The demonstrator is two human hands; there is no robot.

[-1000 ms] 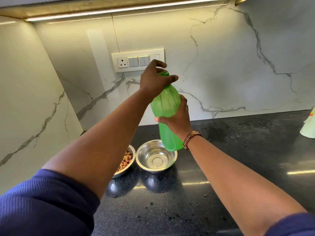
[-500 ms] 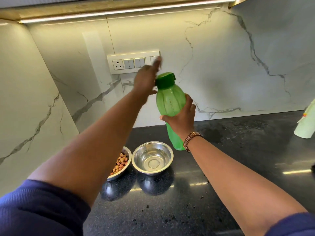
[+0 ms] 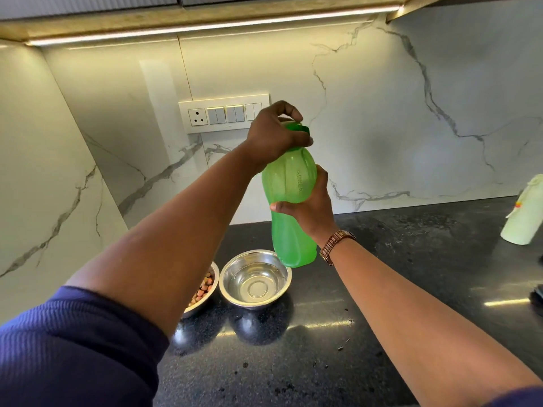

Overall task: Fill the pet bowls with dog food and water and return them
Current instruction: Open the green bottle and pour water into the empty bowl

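Note:
My right hand (image 3: 308,208) grips the middle of a green plastic bottle (image 3: 289,183), holding it upright above the black counter. My left hand (image 3: 274,133) is curled over the bottle's dark green cap (image 3: 302,130). Below the bottle stands a steel bowl (image 3: 255,279) that looks to have a little clear water in it. To its left a second steel bowl (image 3: 205,289) holds brown kibble and is half hidden by my left forearm.
The black speckled counter (image 3: 382,289) runs to a white marble backsplash with a switch panel (image 3: 223,113). A pale green container (image 3: 524,215) stands at the right edge. Crumbs lie on the counter in front of the bowls.
My left hand gripped the cap, lifted off it half a second ago, and now grips it again. The bottle has stayed upright in my right hand.

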